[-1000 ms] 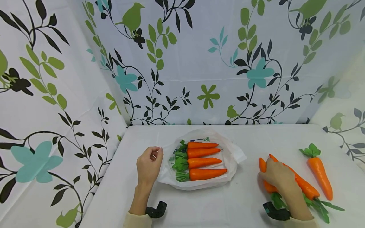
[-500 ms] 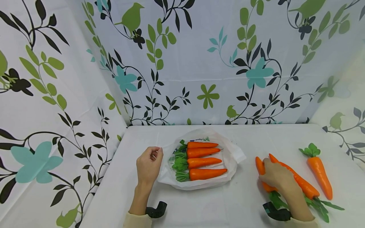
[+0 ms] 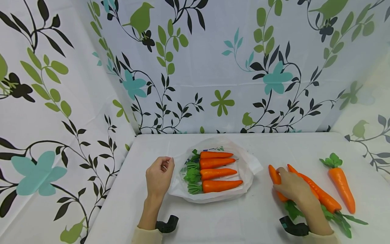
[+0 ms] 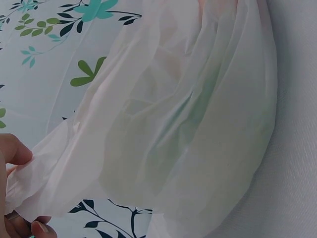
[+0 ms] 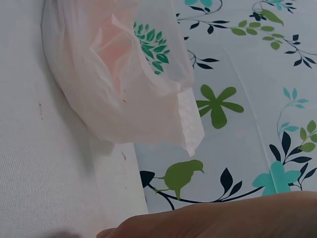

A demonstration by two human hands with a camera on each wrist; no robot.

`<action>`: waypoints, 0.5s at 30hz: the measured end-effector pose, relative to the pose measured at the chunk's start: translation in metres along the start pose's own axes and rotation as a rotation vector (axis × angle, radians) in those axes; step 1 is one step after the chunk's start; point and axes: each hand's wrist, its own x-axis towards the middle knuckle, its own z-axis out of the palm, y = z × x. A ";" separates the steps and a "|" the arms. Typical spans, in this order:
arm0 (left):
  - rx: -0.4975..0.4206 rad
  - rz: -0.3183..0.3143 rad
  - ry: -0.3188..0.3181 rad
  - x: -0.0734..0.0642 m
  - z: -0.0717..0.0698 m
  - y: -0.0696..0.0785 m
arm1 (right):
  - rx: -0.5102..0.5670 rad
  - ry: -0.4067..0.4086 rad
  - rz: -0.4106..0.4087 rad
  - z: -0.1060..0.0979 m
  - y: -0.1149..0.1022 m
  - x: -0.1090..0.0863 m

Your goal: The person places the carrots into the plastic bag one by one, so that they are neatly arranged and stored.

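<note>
Behind a white table [image 3: 213, 220] hangs a pale cloth [image 3: 201, 51] printed with green birds [image 3: 141, 18], teal flowers [image 3: 278, 78] and black leaves [image 3: 43, 10].

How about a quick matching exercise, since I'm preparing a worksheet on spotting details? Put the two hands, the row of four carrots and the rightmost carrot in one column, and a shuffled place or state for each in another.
Column one:
1. left hand
2. right hand
3. row of four carrots
4. rightmost carrot

Column two:
A. lies on the table, leaves pointing away from the person
B. pinches the edge of the white bag
C. lies inside the white bag
D. holds a single carrot

Pairs: 1-B, 2-D, 3-C, 4-A
</note>
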 end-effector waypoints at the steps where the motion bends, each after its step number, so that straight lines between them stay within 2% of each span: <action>1: 0.000 0.000 0.000 0.000 0.000 0.000 | -0.001 0.002 0.001 0.000 -0.001 0.000; 8: 0.000 -0.016 -0.008 -0.001 0.000 0.001 | -0.013 0.013 0.004 0.000 -0.003 0.001; 15: -0.002 -0.004 -0.005 0.000 0.000 0.001 | -0.006 0.025 0.011 0.000 -0.002 0.000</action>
